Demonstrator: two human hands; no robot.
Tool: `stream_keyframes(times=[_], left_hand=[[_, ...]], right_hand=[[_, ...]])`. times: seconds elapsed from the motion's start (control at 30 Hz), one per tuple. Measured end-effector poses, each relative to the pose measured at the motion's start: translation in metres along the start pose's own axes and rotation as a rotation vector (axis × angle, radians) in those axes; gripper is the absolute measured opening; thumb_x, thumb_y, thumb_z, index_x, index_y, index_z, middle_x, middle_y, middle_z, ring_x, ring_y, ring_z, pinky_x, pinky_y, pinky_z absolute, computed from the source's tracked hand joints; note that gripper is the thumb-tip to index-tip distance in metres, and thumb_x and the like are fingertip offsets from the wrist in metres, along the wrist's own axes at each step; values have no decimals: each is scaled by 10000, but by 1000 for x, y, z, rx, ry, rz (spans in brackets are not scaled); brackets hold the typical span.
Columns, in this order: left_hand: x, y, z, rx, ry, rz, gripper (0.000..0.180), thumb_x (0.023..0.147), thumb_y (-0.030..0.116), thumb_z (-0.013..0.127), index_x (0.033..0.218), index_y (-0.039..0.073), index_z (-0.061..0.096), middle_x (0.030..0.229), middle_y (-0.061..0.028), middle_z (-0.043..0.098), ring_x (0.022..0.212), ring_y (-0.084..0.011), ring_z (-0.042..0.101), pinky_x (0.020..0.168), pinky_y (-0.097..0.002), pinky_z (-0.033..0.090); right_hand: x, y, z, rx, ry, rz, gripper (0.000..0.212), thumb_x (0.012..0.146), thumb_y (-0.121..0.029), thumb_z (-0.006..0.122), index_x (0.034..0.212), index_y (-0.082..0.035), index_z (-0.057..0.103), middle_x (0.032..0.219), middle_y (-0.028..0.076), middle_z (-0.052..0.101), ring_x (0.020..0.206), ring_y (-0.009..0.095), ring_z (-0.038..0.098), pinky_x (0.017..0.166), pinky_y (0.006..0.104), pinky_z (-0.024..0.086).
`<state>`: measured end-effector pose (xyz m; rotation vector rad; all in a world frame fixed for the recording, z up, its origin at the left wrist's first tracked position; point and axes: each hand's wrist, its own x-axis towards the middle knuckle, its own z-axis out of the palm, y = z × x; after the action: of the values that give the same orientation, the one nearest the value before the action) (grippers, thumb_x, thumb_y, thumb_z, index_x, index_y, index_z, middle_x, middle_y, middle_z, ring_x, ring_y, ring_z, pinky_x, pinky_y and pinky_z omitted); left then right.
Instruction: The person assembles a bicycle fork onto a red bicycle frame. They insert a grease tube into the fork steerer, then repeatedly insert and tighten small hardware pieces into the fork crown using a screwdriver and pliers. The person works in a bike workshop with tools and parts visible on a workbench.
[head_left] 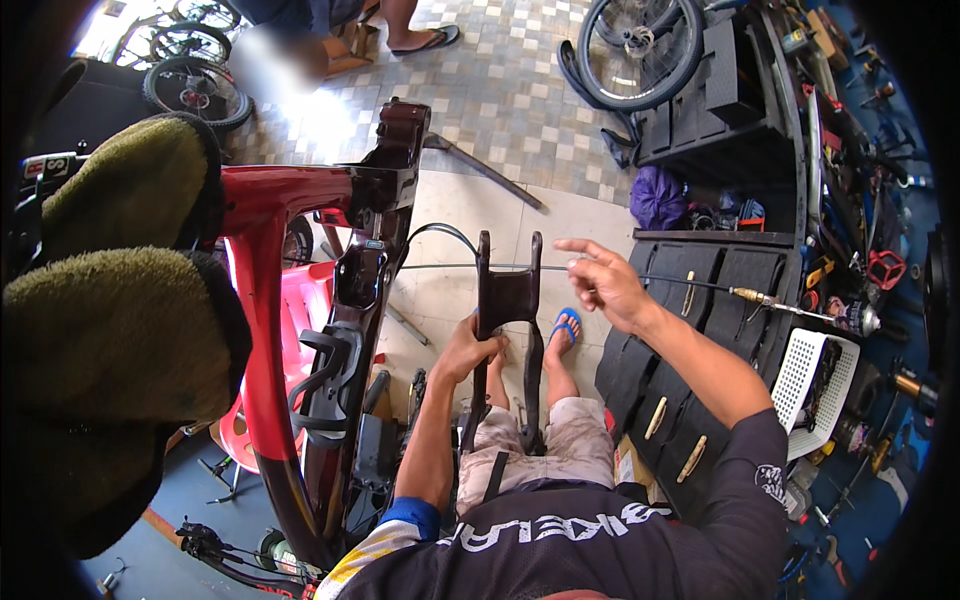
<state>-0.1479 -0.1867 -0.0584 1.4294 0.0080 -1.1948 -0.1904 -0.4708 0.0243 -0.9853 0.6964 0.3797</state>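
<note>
My left hand (466,352) is wrapped round the left arm of a dark, forked bicycle swingarm (512,296). The swingarm is upright in front of my body, with its two prongs at the far end. To its right my right hand (608,284) is raised, index finger stretched out and the other fingers loosely bent, apparently holding nothing. A thin black cable (690,281) runs behind or through the swingarm and passes close to the right hand; whether they touch, I cannot tell. At left stands a red and dark bicycle frame (262,290), beside the swingarm.
Olive fuzzy padded covers (130,340) fill the left side. A black drawer cabinet (690,350) stands right, beside a white basket (815,390) and a wall of tools (885,270). A wheel (640,50) and a person's sandalled foot (425,40) are far off. A pink chair (310,300) stands behind the frame.
</note>
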Motion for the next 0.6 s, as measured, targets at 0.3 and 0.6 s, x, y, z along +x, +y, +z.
stream_keyframes(times=[0.3, 0.6], left_hand=[[3, -10, 10, 482, 331, -28, 458, 818, 318, 742, 1028, -33, 536, 821, -227, 647, 788, -380, 668, 699, -465, 510], [-1, 1, 34, 654, 535, -64, 428, 821, 231, 699, 1059, -47, 479, 871, -331, 668, 870, -520, 659, 765, -562, 510]], right_hand=[[-4, -9, -2, -1157, 113, -646, 357, 881, -80, 624, 1234, -133, 651, 894, 49, 603, 700, 203, 629, 646, 339, 535], [31, -35, 23, -1651, 21, -952, 373, 833, -57, 656, 1193, -152, 657, 1001, 74, 636, 840, 287, 679, 694, 407, 561]])
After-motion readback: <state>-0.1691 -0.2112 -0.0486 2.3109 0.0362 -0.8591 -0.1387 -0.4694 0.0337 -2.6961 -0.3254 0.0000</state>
